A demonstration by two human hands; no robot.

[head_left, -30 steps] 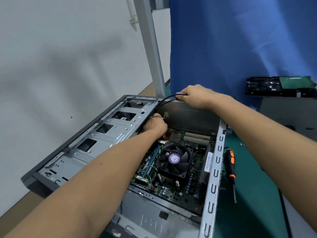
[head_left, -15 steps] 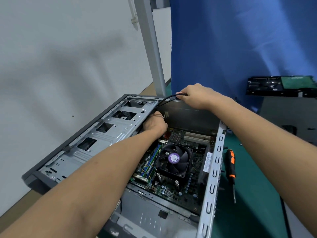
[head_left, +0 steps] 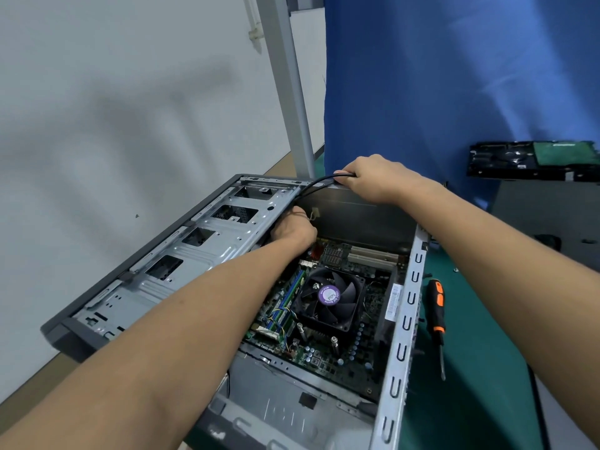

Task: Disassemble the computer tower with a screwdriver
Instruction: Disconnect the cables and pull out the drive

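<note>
Open computer tower (head_left: 292,394) on its side on the green table (head_left: 480,368), near corner cut off by the bottom edge. Inside, motherboard (head_left: 373,297) with a black cooling fan (head_left: 329,295) face up, left part hidden under the left forearm. Right hand (head_left: 373,180) up at the far rim of the case, fingers curled over a black cable (head_left: 319,183) and clamped on it; fingertips themselves out of sight past the rim. Cable traceable from that grip down and left toward the silver drive cage (head_left: 207,251), then lost behind the left hand (head_left: 293,230). Left hand deep in the far corner of the case, between drive cage and far wall, back of the hand up; fingers tucked out of view, so impossible to tell whether apart, together or gripping anything. Small pale connector (head_left: 314,215) just beside it, too small to make out. Screwdriver (head_left: 436,306), black handle with orange bands, flat on the table just right of the case, touched by neither hand, tip toward the viewer. Further right and back, a hard drive (head_left: 532,160) atop a dark grey box (head_left: 535,216), both cut off by the right edge. Behind, blue curtain (head_left: 454,76) and a grey post (head_left: 289,86). Tiny specks (head_left: 456,270) on the table past the screwdriver, too small to identify.
</note>
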